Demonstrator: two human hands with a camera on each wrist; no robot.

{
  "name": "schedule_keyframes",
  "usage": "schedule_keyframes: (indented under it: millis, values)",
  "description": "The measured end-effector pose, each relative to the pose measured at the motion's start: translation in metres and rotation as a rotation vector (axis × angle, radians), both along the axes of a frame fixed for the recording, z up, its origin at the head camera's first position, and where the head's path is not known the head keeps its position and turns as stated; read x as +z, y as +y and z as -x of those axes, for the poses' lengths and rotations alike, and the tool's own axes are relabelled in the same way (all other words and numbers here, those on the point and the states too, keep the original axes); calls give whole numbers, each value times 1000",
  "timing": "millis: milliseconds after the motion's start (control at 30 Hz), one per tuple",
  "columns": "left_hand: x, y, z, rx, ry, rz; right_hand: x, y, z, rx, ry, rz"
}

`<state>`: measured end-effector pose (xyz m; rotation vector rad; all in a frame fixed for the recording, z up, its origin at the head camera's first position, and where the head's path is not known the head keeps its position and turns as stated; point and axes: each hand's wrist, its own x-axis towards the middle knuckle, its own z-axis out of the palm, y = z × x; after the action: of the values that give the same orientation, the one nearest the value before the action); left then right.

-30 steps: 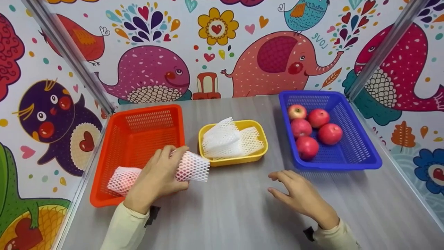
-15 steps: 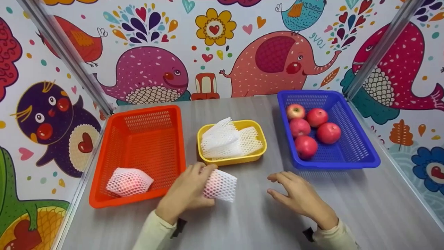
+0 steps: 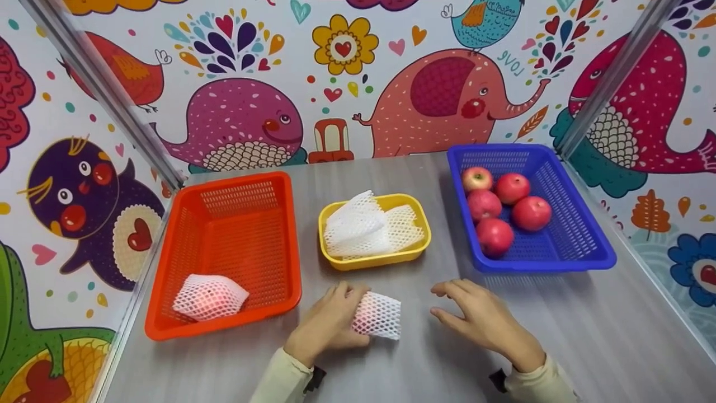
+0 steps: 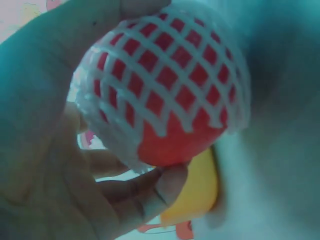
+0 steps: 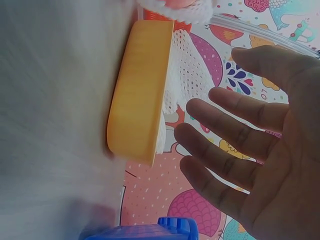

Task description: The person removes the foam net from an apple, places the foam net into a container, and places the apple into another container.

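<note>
My left hand (image 3: 331, 323) grips a red apple (image 4: 175, 142) sleeved in a white foam net (image 3: 382, 315), in front of the yellow basket (image 3: 373, 263). In the left wrist view the thumb and fingers wrap its sides, and bare red skin shows where the net ends. My right hand (image 3: 485, 318) holds nothing. Its fingers are spread and relaxed, to the right of the netted apple and apart from it. White foam nets (image 3: 358, 226) lie in the yellow basket. Another netted apple (image 3: 210, 298) lies at the near end of the orange-red basket (image 3: 296, 268).
A blue basket (image 3: 601, 260) at the back right holds several bare red apples (image 3: 531, 213). The grey table (image 3: 414, 369) is bounded by printed panels (image 3: 335, 101) behind and on both sides, joined by metal corner posts (image 3: 140, 131).
My left hand has carried the netted apple rightward and towards me, from the orange-red basket's edge to the front of the yellow basket. The right hand has barely moved.
</note>
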<state>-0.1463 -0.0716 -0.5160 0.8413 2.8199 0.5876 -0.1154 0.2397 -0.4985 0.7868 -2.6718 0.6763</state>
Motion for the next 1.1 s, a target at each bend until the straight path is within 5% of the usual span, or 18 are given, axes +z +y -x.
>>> schedule_keyframes:
  millis: [233, 633, 1100]
  values:
    - [-3, 1, -1, 3, -34, -3, -1, -1, 2, 7, 23, 13]
    - [-6, -1, -3, -40, 86, 66, -3, -2, 2, 21, 4, 16]
    - [10, -1, -3, -67, 103, 38, -12, -17, 7, 113, -35, 90]
